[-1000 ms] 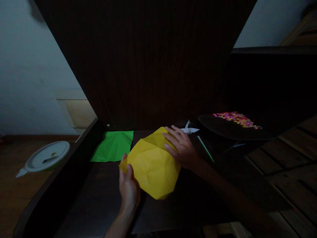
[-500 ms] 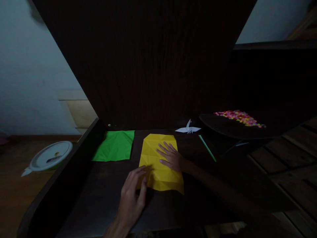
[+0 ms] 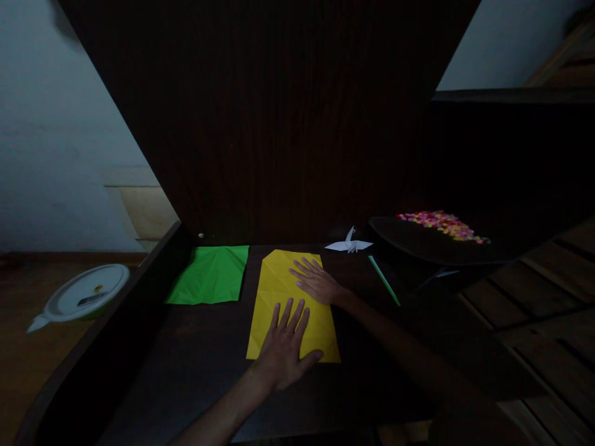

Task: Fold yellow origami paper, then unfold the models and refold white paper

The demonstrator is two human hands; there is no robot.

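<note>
My left hand (image 3: 284, 347) lay flat and open on the near half of the yellow sheet (image 3: 279, 291), palm down, fingers spread and pointing toward 12 o'clock. It gripped nothing; it only pressed on the paper. Its thumb reached out at 3 o'clock, close to the sheet's near edge. My right hand (image 3: 316, 282) lay open too, palm down on the far right part of the same sheet, fingers pointing toward 10 o'clock, with my forearm running off toward 4 o'clock. From my left hand, the right one sat at about 1 o'clock, near but not touching.

The yellow sheet lay flat on the dark table (image 3: 195, 365), creased all over, its long sides running away from me. Most of its bare surface showed at 11 o'clock from my left hand and at 8 o'clock from my right.

A green sheet (image 3: 209, 282) lay flat at 9 o'clock from the yellow one, just beside it with a strip of table between. A white paper crane (image 3: 349, 244) stood at 1 o'clock from my right hand, apart from the sheet. A green straw (image 3: 383, 280) lay at 3 o'clock from that hand. Farther at 2 o'clock a dark tray (image 3: 418, 244) held a heap of small coloured bits (image 3: 441, 224). At 9 o'clock, off the table, sat a white lid (image 3: 83, 294).
</note>
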